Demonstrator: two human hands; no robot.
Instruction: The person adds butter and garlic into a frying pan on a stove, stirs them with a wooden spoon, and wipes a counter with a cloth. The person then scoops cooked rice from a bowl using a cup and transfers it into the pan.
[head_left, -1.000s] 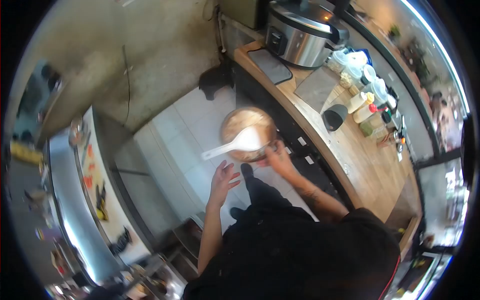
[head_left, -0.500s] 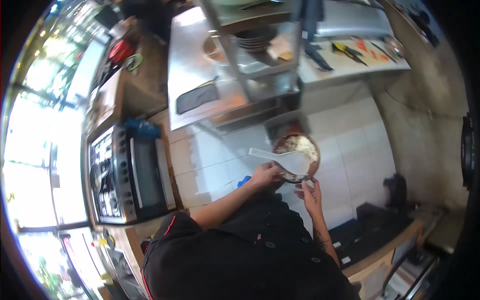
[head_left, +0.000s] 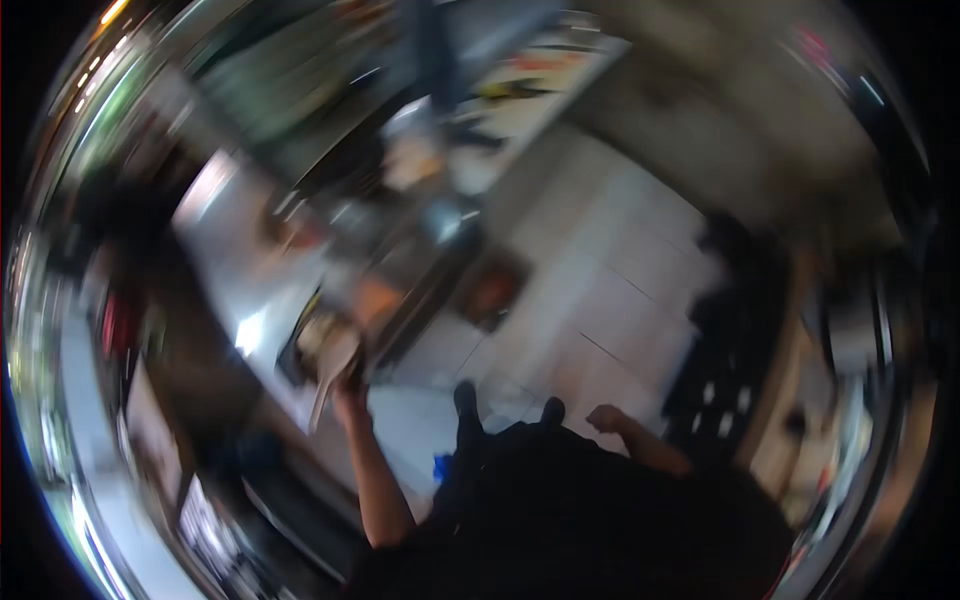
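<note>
At left, a blurred steel bench (head_left: 222, 262) carries its near corner out toward the person, and at that edge is the bowl (head_left: 313, 333) with a pale spoon (head_left: 342, 350) lying across it, the left hand (head_left: 350, 388) closed on the bowl's near side; whether the bowl rests on the bench or is held just above it cannot be told. Rightward, open tiled floor (head_left: 590, 290) runs between this bench and a dark cabinet (head_left: 722, 380), bare past the shoes (head_left: 466, 402). Over it, near the cabinet's edge, hangs the right hand (head_left: 606, 418), its grip too blurred to tell.
</note>
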